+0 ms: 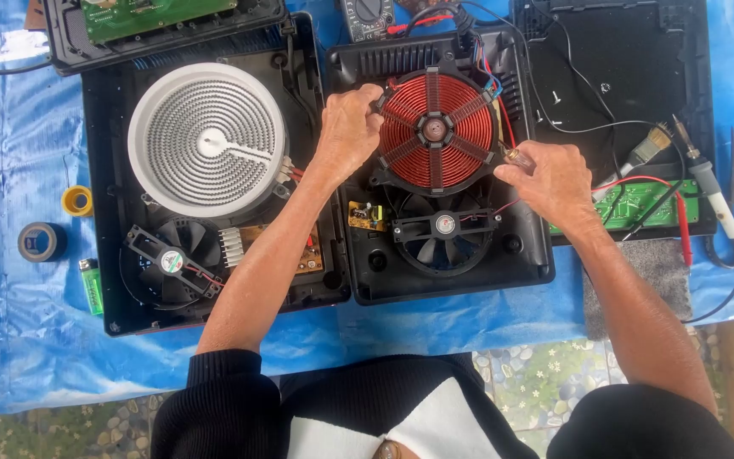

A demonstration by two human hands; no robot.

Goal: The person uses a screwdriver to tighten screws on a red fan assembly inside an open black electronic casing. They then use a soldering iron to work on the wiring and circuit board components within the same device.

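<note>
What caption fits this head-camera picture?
Both hands, left and right, grip the copper coil in an opened cooker.

Seen from above, our two forearms reach forward from dark sleeves pushed up near the elbows. Our left hand (347, 127) lies palm down, knuckles up, fingers curled at its far right edge. Our right hand (552, 180) angles inward toward the left, fingers (511, 161) pinched together at the tips.
</note>
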